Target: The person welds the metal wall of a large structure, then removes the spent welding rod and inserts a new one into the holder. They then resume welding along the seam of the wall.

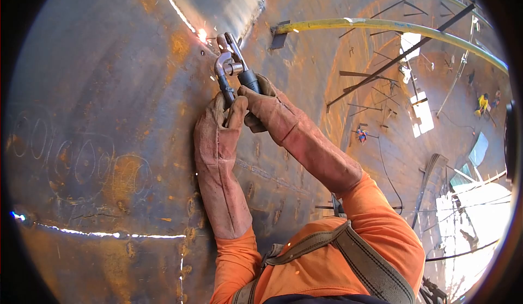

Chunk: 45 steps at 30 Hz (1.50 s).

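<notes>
Both my hands wear long reddish leather gloves and meet at a metal tool with a curved steel arm, a short cross-piece and a straight rod. My left hand is closed round the dark lower end of the curved arm. My right hand, wrapped round the black cylindrical grip, is beside it, the gloves overlapping in this view. The tool's head points up toward a seam in the rusty steel plate, close to a bright glowing spot with small sparks around it. The exact kind of tool I cannot tell.
Light shines through another seam at lower left. Chalk loops mark the plate. A yellow curved pipe and dark bars cross the upper right. People in work clothes are far off at right, near cables and bright openings.
</notes>
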Each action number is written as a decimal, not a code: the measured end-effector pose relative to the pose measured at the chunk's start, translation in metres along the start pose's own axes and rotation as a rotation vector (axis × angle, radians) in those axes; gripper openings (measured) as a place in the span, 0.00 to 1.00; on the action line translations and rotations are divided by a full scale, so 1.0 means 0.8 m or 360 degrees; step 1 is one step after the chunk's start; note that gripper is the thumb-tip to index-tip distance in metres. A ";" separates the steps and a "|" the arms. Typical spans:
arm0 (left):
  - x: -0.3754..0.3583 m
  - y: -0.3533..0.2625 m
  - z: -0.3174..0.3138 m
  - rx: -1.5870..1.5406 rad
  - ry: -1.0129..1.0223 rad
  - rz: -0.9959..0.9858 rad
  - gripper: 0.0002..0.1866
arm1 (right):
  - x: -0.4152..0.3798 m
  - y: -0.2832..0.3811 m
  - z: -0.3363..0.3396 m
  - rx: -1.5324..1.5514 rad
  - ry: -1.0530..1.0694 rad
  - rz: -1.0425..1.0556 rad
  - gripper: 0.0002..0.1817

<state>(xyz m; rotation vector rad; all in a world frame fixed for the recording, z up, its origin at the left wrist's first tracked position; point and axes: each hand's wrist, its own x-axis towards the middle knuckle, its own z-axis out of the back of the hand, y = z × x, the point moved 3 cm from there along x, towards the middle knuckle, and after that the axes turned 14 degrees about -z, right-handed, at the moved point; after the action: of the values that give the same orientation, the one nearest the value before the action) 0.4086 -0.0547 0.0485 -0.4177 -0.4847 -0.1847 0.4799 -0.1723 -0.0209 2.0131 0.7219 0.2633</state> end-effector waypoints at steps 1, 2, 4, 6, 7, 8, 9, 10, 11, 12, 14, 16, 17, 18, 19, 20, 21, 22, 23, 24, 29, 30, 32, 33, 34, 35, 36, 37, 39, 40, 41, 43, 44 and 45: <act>0.000 0.001 0.000 0.0001 -0.0001 0.0001 0.25 | -0.002 -0.001 -0.002 0.0004 -0.0100 0.0001 0.33; 0.000 0.001 -0.001 -0.0006 -0.0005 -0.0020 0.26 | -0.004 0.000 -0.003 0.0007 -0.0199 0.0001 0.32; 0.000 0.001 -0.001 -0.0014 -0.0012 -0.0037 0.26 | -0.011 0.006 -0.006 0.0015 -0.0190 -0.0051 0.31; -0.001 0.001 -0.001 -0.0039 -0.0045 -0.0064 0.24 | -0.012 0.004 -0.003 0.0021 -0.0181 -0.0106 0.31; -0.002 0.001 0.000 -0.0038 -0.0049 -0.0060 0.24 | -0.009 0.001 0.000 0.0072 -0.0105 -0.0054 0.30; -0.002 0.000 0.001 -0.0198 0.0009 -0.0024 0.22 | -0.006 -0.003 0.003 0.0124 -0.0028 -0.0002 0.29; -0.003 -0.001 0.001 -0.0358 0.0064 0.0011 0.21 | -0.003 -0.007 0.007 0.0121 -0.0023 -0.0004 0.29; -0.002 -0.004 0.004 -0.0356 0.0056 0.0014 0.21 | 0.002 -0.011 0.008 0.0305 0.0119 -0.0051 0.28; -0.001 -0.007 0.006 -0.0425 0.0075 0.0061 0.20 | 0.006 -0.015 0.009 0.0489 0.0261 -0.0100 0.27; -0.002 -0.008 0.005 -0.0495 0.0098 0.0111 0.20 | 0.010 -0.017 0.013 0.0486 0.0264 -0.0107 0.27; -0.006 0.000 -0.003 -0.0548 -0.0010 0.0022 0.21 | 0.019 -0.022 0.021 0.0767 0.0361 -0.0215 0.24; -0.008 0.005 -0.007 -0.0609 -0.0108 -0.0071 0.24 | 0.009 -0.014 0.021 0.0690 0.0319 -0.0154 0.23; -0.008 0.008 -0.005 -0.0517 -0.0114 -0.0110 0.23 | 0.004 -0.010 0.020 0.0442 0.0205 -0.0100 0.23; -0.007 0.011 -0.003 -0.0422 -0.0121 -0.0150 0.23 | 0.000 -0.005 0.019 0.0194 0.0094 -0.0046 0.24; -0.005 0.013 -0.001 -0.0422 -0.0118 -0.0147 0.23 | -0.005 -0.002 0.018 0.0078 0.0012 -0.0014 0.30; -0.003 0.013 0.000 -0.0439 -0.0070 -0.0144 0.22 | -0.010 -0.001 0.017 0.0080 0.0013 -0.0016 0.30; -0.001 0.011 0.001 -0.0455 -0.0027 -0.0142 0.21 | -0.015 0.001 0.016 0.0001 -0.0024 0.0043 0.31; -0.002 0.007 0.004 -0.0455 -0.0035 -0.0142 0.21 | -0.016 0.003 0.014 -0.0082 -0.0058 0.0105 0.32; -0.001 -0.004 0.009 -0.0338 0.0015 -0.0007 0.20 | -0.015 0.006 0.013 -0.0089 -0.0052 0.0111 0.32; -0.001 -0.010 0.011 -0.0220 0.0068 0.0127 0.20 | -0.014 0.007 0.013 -0.0221 -0.0136 0.0114 0.33; -0.001 0.008 -0.001 -0.0011 -0.0003 0.0049 0.21 | -0.001 0.005 0.025 -0.0467 -0.0293 0.0175 0.33; -0.001 0.013 -0.005 0.0132 -0.0014 -0.0004 0.21 | -0.006 0.007 0.026 -0.0243 -0.0178 0.0154 0.34; -0.008 0.036 -0.020 -0.0695 -0.0514 -0.0294 0.21 | 0.003 0.000 0.022 0.0141 0.0049 0.0048 0.32; -0.021 0.030 -0.008 0.0026 -0.0316 -0.0308 0.23 | 0.003 -0.011 0.026 0.0338 0.0074 -0.0056 0.28; -0.018 0.029 -0.019 -0.0408 -0.0429 -0.0011 0.27 | 0.000 -0.022 0.030 0.0531 0.0099 -0.0164 0.24; -0.012 0.027 -0.012 -0.0313 -0.0323 -0.0121 0.27 | 0.000 -0.021 0.031 0.0555 0.0116 -0.0059 0.20; -0.012 0.028 -0.007 -0.0215 -0.0207 -0.0223 0.27 | -0.002 -0.023 0.031 0.0587 0.0131 0.0038 0.17; -0.015 0.031 -0.011 -0.0241 -0.0246 -0.0259 0.26 | 0.000 -0.024 0.032 0.0537 0.0036 0.0092 0.16; -0.014 0.024 -0.006 -0.0238 -0.0187 -0.0215 0.25 | -0.006 -0.022 0.023 0.0459 -0.0005 0.0089 0.18; -0.012 0.021 -0.006 -0.0240 -0.0135 -0.0178 0.23 | -0.009 -0.018 0.018 0.0372 -0.0047 0.0093 0.20; -0.008 0.019 -0.007 -0.0245 -0.0134 -0.0185 0.23 | -0.011 -0.013 0.014 0.0309 -0.0072 0.0124 0.24; -0.006 0.019 -0.004 -0.0263 -0.0101 -0.0279 0.20 | -0.016 -0.005 0.003 0.0275 -0.0078 0.0112 0.28; -0.006 0.017 -0.001 -0.0254 -0.0101 -0.0279 0.20 | -0.017 -0.003 -0.001 0.0242 -0.0078 0.0098 0.31; -0.007 0.013 0.001 -0.0265 -0.0101 -0.0231 0.19 | 0.001 -0.006 0.000 0.0230 -0.0021 0.0096 0.37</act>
<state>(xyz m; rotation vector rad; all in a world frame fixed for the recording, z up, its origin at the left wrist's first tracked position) 0.4058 -0.0447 0.0428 -0.5529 -0.5643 -0.3543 0.4785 -0.1702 -0.0248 2.1740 0.6898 0.2390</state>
